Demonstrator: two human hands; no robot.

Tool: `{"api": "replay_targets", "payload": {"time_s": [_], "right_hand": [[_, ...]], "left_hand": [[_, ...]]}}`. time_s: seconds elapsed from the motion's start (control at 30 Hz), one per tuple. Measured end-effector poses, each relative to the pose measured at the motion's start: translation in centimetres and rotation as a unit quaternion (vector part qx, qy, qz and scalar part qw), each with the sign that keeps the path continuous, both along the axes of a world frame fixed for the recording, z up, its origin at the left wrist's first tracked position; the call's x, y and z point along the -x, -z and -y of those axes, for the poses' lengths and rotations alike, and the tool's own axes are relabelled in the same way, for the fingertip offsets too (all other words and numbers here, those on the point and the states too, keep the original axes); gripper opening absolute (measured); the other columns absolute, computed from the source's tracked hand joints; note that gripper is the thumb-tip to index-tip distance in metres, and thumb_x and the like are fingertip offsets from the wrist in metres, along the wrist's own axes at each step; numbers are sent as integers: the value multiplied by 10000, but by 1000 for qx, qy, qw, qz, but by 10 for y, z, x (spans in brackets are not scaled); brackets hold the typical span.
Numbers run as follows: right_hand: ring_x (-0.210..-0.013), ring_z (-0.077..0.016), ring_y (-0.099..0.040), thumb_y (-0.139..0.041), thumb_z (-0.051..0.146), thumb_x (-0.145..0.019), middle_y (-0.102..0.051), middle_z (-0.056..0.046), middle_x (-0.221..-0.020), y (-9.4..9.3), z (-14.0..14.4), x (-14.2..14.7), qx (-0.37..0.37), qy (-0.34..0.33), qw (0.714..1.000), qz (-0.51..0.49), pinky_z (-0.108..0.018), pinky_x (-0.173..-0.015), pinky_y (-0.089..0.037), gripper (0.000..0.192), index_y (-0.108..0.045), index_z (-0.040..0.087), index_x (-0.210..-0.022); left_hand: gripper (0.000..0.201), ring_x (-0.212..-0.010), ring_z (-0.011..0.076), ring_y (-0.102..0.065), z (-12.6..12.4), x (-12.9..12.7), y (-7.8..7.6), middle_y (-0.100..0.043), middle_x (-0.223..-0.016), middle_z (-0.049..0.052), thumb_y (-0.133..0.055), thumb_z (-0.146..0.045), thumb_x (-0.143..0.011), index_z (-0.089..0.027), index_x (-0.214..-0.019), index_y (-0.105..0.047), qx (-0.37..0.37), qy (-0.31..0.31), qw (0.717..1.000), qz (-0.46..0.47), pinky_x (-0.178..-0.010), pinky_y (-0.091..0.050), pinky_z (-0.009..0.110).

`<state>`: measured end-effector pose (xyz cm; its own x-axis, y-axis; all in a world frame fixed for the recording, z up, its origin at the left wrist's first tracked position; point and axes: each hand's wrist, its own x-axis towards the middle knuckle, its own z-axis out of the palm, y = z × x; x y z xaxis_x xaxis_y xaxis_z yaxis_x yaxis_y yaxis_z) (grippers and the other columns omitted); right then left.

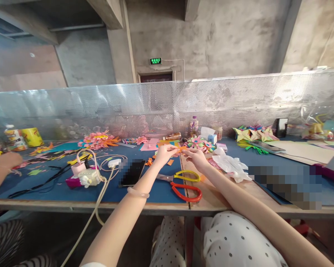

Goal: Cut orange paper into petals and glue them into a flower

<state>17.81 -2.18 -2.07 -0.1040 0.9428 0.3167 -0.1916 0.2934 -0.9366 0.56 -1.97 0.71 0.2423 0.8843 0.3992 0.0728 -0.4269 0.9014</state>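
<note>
My left hand (164, 152) and my right hand (195, 156) are stretched out over the blue-covered table (161, 191), and both pinch a small orange paper piece (180, 148) between them. A pale bangle sits on my left wrist. Just below my hands lie two pairs of scissors, one with yellow handles (187, 175) and one with red handles (187, 191). Small orange paper scraps (149, 161) lie under my left hand. A finished pink and green paper flower (199, 142) rests just beyond my right hand.
A phone (133, 172) and a charger with white cable (114, 163) lie to the left. Crumpled white plastic (229, 165) sits right of my hands. Paper flowers (98, 140), bottles (194, 126) and folded stars (253, 133) line the perforated metal screen. Another person's hand (4, 159) is at far left.
</note>
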Motion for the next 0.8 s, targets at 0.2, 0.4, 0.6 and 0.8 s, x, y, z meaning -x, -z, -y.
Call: {"api": "replay_targets", "payload": {"time_s": [0.2, 0.4, 0.6, 0.8], "right_hand": [[-625, -108, -522, -763, 409, -611, -673, -69, -787, 1, -1, 0, 10, 1, 1000, -10, -232, -527, -398, 303, -737, 146, -759], [-642, -110, -517, -766, 407, -615, -653, -72, -782, 2, 0, -1, 14, 7, 1000, -5, -215, -518, -402, 304, -726, 139, -752], [-619, -96, -505, -749, 436, -643, -615, -42, -750, 0, 3, -2, 1, -45, 999, 29, -203, -510, -421, 344, -709, 142, -817], [-577, -89, -489, -763, 439, -615, -574, -10, -666, 4, -1, -1, -8, -25, 999, 35, -216, -495, -407, 325, -675, 139, -707]], "left_hand": [[173, -709, 212, -701, -3, 0, 2, -727, -753, 71, -687, -272, -744, -135, -848, -673, 1, 6, 1000, 5, -737, -565, 385], [159, -700, 211, -696, -2, -1, 1, -724, -735, 70, -688, -268, -739, -137, -828, -679, -7, -3, 1000, -6, -712, -565, 371], [216, -703, 202, -695, -4, 3, 0, -728, -769, 71, -734, -305, -694, -137, -822, -689, 6, -25, 1000, -3, -718, -555, 352], [274, -687, 197, -692, -4, 4, 1, -729, -767, 75, -765, -337, -655, -126, -812, -689, 14, -16, 1000, 8, -728, -555, 352]]}}
